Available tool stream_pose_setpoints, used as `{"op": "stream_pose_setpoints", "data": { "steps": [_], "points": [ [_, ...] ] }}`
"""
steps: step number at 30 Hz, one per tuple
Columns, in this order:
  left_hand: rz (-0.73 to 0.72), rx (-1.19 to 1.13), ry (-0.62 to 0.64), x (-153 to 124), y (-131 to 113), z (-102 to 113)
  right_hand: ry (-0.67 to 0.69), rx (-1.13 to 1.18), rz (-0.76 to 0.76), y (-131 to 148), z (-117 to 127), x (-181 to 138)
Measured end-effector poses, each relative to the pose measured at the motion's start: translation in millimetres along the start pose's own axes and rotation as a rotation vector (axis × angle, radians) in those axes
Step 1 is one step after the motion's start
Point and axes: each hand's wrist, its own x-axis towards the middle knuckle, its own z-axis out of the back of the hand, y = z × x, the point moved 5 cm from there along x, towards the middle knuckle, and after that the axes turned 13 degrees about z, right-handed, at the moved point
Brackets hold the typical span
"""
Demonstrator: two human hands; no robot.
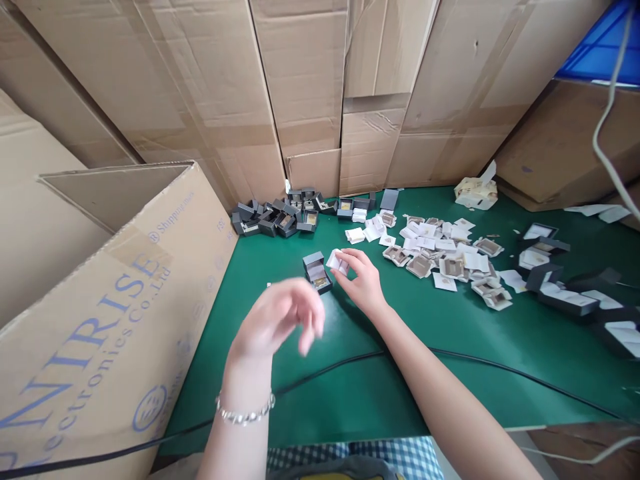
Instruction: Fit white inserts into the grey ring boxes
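Observation:
My right hand (361,279) pinches a small white box insert (338,261) just right of an open black gift box (314,265). The gift box stands on the green table with its lid tilted up, a pale lining in the lid and something gold-coloured in its base. My left hand (280,313), with a silver bracelet (245,415) at the wrist, hovers nearer to me, to the left of the gift box. Its fingers are loosely curled and slightly blurred, thumb apart, with nothing visible in them.
Several open dark boxes (280,219) cluster at the back. A pile of white inserts and paper cards (435,247) spreads to the right, with more black boxes (570,297) beyond. A black cable (480,357) crosses the table (360,393). A large carton (125,320) stands left.

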Motion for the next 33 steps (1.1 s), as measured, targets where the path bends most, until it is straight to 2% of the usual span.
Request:
{"op": "stream_pose_setpoints", "data": {
  "steps": [2,3,7,9,11,14,17,20,25,29,33],
  "points": [
    [-0.006,0.017,-0.005,24.2,0.3,1.2,0.003,0.011,-0.020,-0.4,-0.8,-0.4],
    [-0.008,0.021,-0.067,37.7,3.5,6.2,0.002,0.025,-0.037,-1.1,-1.3,-0.8],
    [0.071,0.255,-0.441,78.3,31.5,38.0,-0.023,0.129,-0.197,-9.6,-5.5,-4.9],
    [0.097,0.445,-0.560,87.2,42.6,47.0,-0.060,0.209,-0.321,-16.6,-8.6,-8.3],
    [0.099,0.563,-0.573,92.8,49.1,45.0,-0.106,0.308,-0.455,-23.6,-12.2,-12.0],
    [0.077,0.582,-0.530,99.2,52.9,29.3,-0.173,0.470,-0.606,-29.7,-17.2,-15.2],
    [0.056,0.603,-0.516,106.3,54.9,11.9,-0.226,0.602,-0.707,-30.7,-19.4,-15.8],
    [0.076,0.714,-0.577,112.5,57.2,2.8,-0.258,0.662,-0.777,-30.6,-21.6,-17.3],
    [0.103,0.886,-0.640,118.0,57.4,-4.7,-0.331,0.799,-0.896,-36.1,-33.6,-26.8],
    [0.105,0.900,-0.677,119.6,57.5,-5.9,-0.427,0.921,-1.023,-41.4,-40.1,-34.4],
    [0.107,0.894,-0.669,121.8,58.2,-4.6,-0.421,0.992,-1.072,-39.9,-42.2,-35.1]
  ]
}}
